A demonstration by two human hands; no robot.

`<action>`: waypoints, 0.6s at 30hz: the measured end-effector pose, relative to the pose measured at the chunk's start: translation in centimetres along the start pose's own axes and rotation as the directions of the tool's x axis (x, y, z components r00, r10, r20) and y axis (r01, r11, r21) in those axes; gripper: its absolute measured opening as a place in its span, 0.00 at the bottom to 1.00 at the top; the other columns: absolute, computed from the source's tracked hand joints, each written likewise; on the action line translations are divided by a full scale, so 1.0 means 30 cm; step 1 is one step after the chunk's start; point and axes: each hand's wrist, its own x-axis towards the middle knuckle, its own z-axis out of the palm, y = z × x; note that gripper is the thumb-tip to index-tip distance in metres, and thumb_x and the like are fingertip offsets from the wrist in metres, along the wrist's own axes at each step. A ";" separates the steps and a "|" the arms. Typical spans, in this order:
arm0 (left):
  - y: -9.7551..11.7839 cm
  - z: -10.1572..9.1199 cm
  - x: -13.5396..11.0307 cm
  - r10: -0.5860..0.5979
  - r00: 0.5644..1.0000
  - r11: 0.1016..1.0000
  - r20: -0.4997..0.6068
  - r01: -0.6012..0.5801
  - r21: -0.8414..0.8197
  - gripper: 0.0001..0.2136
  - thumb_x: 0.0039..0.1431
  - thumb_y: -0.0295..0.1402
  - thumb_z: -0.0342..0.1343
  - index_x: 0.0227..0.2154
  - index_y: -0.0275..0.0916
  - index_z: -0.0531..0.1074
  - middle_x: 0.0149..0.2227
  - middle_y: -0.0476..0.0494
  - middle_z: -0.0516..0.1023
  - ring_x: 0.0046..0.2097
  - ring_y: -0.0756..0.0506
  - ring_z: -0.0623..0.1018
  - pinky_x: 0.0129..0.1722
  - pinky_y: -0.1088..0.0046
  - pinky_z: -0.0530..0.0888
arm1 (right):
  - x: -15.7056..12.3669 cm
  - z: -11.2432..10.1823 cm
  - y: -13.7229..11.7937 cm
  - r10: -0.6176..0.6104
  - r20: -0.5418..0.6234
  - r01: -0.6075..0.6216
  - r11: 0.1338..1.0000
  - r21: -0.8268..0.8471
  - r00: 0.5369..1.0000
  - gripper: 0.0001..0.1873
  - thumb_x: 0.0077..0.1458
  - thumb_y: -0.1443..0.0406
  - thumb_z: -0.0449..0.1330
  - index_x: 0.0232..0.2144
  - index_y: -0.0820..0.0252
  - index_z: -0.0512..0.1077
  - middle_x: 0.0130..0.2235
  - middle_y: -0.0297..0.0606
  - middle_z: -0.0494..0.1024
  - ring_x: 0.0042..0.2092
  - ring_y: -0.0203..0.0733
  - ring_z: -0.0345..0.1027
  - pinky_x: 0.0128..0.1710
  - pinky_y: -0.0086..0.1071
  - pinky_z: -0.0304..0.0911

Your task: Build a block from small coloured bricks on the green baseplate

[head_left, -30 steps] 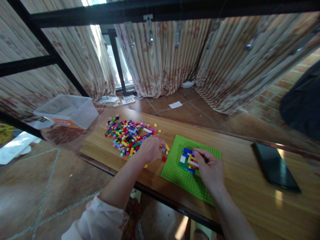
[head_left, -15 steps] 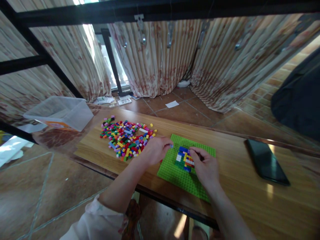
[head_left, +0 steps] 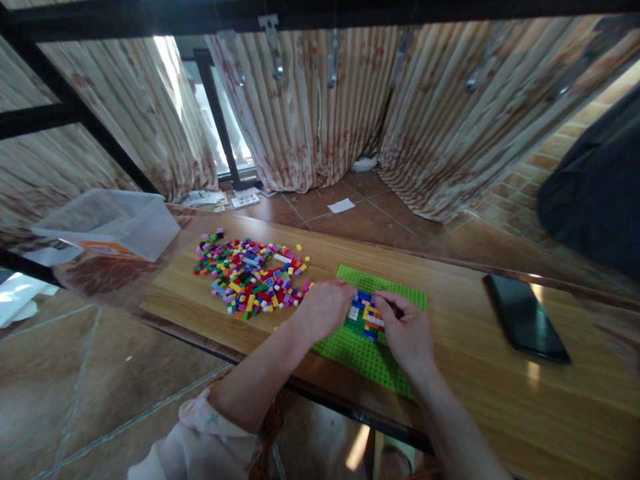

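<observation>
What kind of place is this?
Probably a room in someone's home. It has long striped curtains with a reddish pattern, a tiled floor, and colorful toy bricks heaped on a wooden tabletop.

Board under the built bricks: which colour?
The board is bright green, best seen in the head view.

Left fingers (head_left: 345, 288) and right fingers (head_left: 391, 298) bend close together, 2 forearms (head_left: 267, 367) outstretched.

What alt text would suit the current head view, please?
A person's left hand and right hand work at a small multicoloured brick build on a green baseplate. On the wooden table, loose bricks lie to the left and a dark phone to the right.
</observation>
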 end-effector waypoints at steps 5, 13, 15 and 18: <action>0.020 -0.002 0.004 0.014 1.000 0.999 0.025 -0.015 0.043 0.11 0.64 0.26 0.44 0.36 0.37 0.74 0.37 0.42 0.77 0.37 0.45 0.77 0.38 0.71 0.74 | -0.001 0.002 0.005 -0.018 -0.010 0.018 1.000 -0.014 1.000 0.17 0.54 0.54 0.58 0.36 0.59 0.79 0.38 0.42 0.81 0.38 0.45 0.73 0.42 0.40 0.66; 0.026 0.014 -0.004 0.005 1.000 0.999 -0.022 -0.006 -0.038 0.13 0.61 0.24 0.45 0.44 0.38 0.72 0.40 0.42 0.78 0.41 0.43 0.78 0.43 0.68 0.75 | -0.001 0.002 0.004 -0.015 -0.011 0.015 1.000 -0.026 1.000 0.16 0.54 0.54 0.59 0.37 0.59 0.79 0.38 0.41 0.81 0.39 0.45 0.73 0.43 0.41 0.67; 0.026 0.017 -0.005 0.000 0.999 0.998 -0.034 -0.002 -0.067 0.15 0.60 0.23 0.45 0.47 0.37 0.71 0.42 0.41 0.79 0.43 0.43 0.79 0.44 0.67 0.75 | -0.001 0.002 0.001 -0.017 -0.012 0.017 1.000 -0.022 1.000 0.16 0.54 0.54 0.59 0.36 0.59 0.79 0.38 0.41 0.81 0.38 0.45 0.73 0.43 0.41 0.67; 0.023 0.022 -0.007 -0.006 0.998 0.993 -0.058 -0.001 -0.116 0.18 0.60 0.22 0.44 0.51 0.36 0.70 0.46 0.39 0.79 0.46 0.43 0.79 0.48 0.66 0.75 | -0.003 0.002 -0.006 -0.017 -0.020 0.017 1.000 -0.019 1.000 0.17 0.54 0.54 0.58 0.36 0.59 0.79 0.38 0.42 0.81 0.38 0.45 0.73 0.42 0.40 0.67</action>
